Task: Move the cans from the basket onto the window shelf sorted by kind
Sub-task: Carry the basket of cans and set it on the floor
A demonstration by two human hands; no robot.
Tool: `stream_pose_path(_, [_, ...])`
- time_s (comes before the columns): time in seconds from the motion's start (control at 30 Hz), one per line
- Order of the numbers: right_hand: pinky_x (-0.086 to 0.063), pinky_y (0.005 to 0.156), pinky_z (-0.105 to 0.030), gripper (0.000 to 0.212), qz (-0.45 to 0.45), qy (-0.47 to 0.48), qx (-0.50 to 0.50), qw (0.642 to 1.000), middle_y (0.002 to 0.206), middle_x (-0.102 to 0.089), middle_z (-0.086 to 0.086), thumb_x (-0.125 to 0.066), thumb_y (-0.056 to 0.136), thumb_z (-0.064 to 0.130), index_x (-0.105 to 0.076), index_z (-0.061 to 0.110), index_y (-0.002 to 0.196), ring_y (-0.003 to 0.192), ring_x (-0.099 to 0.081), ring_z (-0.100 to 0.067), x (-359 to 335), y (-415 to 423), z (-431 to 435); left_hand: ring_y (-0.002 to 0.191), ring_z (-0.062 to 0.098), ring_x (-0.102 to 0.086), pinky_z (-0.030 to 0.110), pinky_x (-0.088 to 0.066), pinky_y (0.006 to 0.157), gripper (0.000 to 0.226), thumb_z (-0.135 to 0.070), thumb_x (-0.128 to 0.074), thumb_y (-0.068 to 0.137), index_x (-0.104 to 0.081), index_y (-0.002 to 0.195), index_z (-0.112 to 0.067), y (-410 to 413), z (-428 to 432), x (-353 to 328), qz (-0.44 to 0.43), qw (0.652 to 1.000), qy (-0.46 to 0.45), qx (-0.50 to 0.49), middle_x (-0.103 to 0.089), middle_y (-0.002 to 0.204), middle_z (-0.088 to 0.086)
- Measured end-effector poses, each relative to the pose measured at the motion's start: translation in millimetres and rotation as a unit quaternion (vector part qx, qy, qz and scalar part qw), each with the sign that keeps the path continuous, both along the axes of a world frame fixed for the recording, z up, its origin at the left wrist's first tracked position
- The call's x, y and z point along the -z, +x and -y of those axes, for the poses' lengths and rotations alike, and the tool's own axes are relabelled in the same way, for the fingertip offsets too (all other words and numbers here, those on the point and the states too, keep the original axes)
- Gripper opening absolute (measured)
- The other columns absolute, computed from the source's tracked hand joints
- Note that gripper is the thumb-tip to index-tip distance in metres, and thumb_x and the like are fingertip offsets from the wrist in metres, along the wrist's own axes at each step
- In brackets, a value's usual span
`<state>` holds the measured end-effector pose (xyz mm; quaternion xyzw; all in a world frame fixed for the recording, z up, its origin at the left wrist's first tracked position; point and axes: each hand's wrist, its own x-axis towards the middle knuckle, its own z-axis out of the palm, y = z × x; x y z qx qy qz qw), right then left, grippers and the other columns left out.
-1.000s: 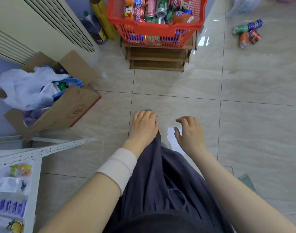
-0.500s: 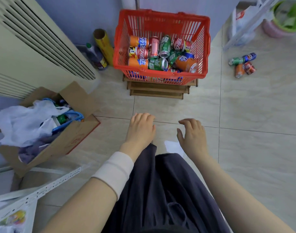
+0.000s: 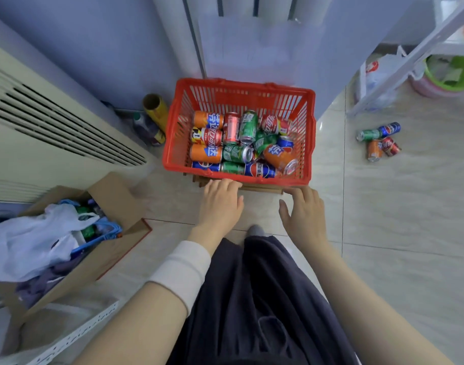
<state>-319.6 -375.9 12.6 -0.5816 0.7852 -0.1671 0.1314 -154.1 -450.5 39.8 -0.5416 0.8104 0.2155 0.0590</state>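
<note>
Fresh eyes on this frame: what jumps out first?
The red basket at centre, on a low wooden stand, is heaped with orange, red, green and blue cans. The left hand and right hand reach open and empty toward its near rim. Four loose cans lie on the floor to the right, and a cardboard box sits at left.

A cream air conditioner (image 3: 54, 133) with louvres stands at the left on the tiled floor (image 3: 396, 206). Near it, an open cardboard box (image 3: 99, 262) holds a white plastic bag (image 3: 33, 243). A yellow roll (image 3: 155, 106) leans in the corner with a bottle (image 3: 146, 127) just beside it. Four loose cans (image 3: 379, 139) lie together on the floor at the right. Beyond them stands a white rack (image 3: 415, 54), with a green tub (image 3: 460, 72) behind it. A perforated white rail (image 3: 75, 335) lies at the lower left.
</note>
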Motion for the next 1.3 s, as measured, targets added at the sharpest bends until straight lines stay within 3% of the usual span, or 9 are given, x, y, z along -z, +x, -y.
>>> stream_pose_path(0.37, [-0.046,0.069,-0.042,0.026,0.000,-0.013,0.013,1.000,0.097,-0.063,-0.013,-0.056,0.079,0.022,-0.063,0.006,0.098,0.087,-0.058,-0.035,0,-13,119,0.123,0.019,-0.042,0.031,-0.025,0.106,0.035,-0.028,-0.042,0.096,-0.048,0.129,-0.017,-16,110,-1,-0.014,1.000,-0.023,0.003,-0.051,0.130,0.000])
stream_pose_path(0.57, [-0.047,0.068,-0.042,0.024,-0.005,-0.023,0.071,0.997,0.095,-0.064,-0.015,-0.057,0.081,0.021,-0.064,0.005,0.098,0.085,-0.059,-0.036,10,-13,157,0.126,0.017,-0.040,0.031,-0.024,0.108,0.037,-0.028,-0.039,0.097,-0.045,0.132,-0.018,-9,169,10,-0.025,0.999,-0.014,0.018,-0.049,0.133,-0.001])
stream_pose_path(0.7, [-0.046,0.075,-0.045,0.028,0.032,0.032,0.134,0.990,0.100,-0.062,-0.019,-0.064,0.081,0.015,-0.061,0.000,0.104,0.092,-0.057,-0.038,33,-23,172,0.127,0.019,-0.040,0.033,-0.026,0.108,0.038,-0.029,-0.041,0.096,-0.046,0.131,-0.017,-1,200,33,-0.004,0.999,0.032,-0.004,-0.049,0.134,0.000])
stream_pose_path(0.9, [-0.041,0.094,-0.045,0.046,0.075,0.117,0.237,0.961,0.120,-0.053,-0.021,-0.064,0.085,0.024,-0.052,0.000,0.122,0.113,-0.048,-0.035,55,-56,186,0.122,0.022,-0.045,0.035,-0.037,0.104,0.037,-0.022,-0.050,0.093,-0.049,0.128,-0.011,7,225,70,-0.064,0.984,0.091,-0.139,-0.051,0.129,0.007])
stream_pose_path(1.07, [-0.034,0.104,-0.044,0.066,0.107,0.161,0.312,0.930,0.134,-0.041,-0.021,-0.061,0.087,0.032,-0.036,0.000,0.138,0.126,-0.037,-0.034,86,-91,199,0.120,0.029,-0.046,0.044,-0.040,0.101,0.037,-0.022,-0.051,0.092,-0.049,0.128,-0.014,25,250,106,-0.081,0.925,0.083,-0.362,-0.049,0.128,0.013])
stream_pose_path(1.2, [-0.039,0.103,-0.049,0.070,0.127,0.206,0.360,0.901,0.137,-0.037,-0.016,-0.058,0.086,0.043,-0.033,0.005,0.139,0.127,-0.039,-0.033,117,-110,206,0.117,0.034,-0.047,0.048,-0.037,0.101,0.033,-0.023,-0.053,0.089,-0.053,0.120,-0.011,52,264,136,-0.008,0.916,0.042,-0.398,-0.054,0.121,0.017])
stream_pose_path(1.3, [-0.045,0.096,-0.052,0.061,0.152,0.221,0.368,0.890,0.129,-0.048,-0.015,-0.056,0.086,0.048,-0.041,0.011,0.133,0.118,-0.049,-0.032,136,-117,210,0.107,0.033,-0.058,0.045,-0.044,0.091,0.033,-0.030,-0.046,0.095,-0.053,0.121,-0.011,62,269,148,-0.048,0.902,0.085,-0.421,-0.061,0.116,0.015])
